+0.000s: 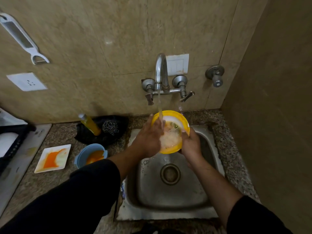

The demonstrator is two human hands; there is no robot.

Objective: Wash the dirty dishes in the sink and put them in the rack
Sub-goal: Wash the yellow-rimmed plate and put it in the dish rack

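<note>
A yellow bowl [175, 118] with a white inside is held over the steel sink [170, 206], under the water running from the tap [161, 71]. My right hand [190, 144] grips the bowl's right rim and underside. My left hand [148, 139] is at the bowl's left side, fingers reaching into the foamy water inside it. A white square plate [53, 158] smeared with orange sauce lies on the counter to the left. Beside it stands a blue container [90, 155] with orange residue inside.
A yellow dish-soap bottle [90, 124] and a steel scrubber [109, 128] sit on a black cloth behind the blue container. A dark rack [11, 144] stands at the far left. A peeler [22, 38] hangs on the tiled wall. A side wall rises on the right.
</note>
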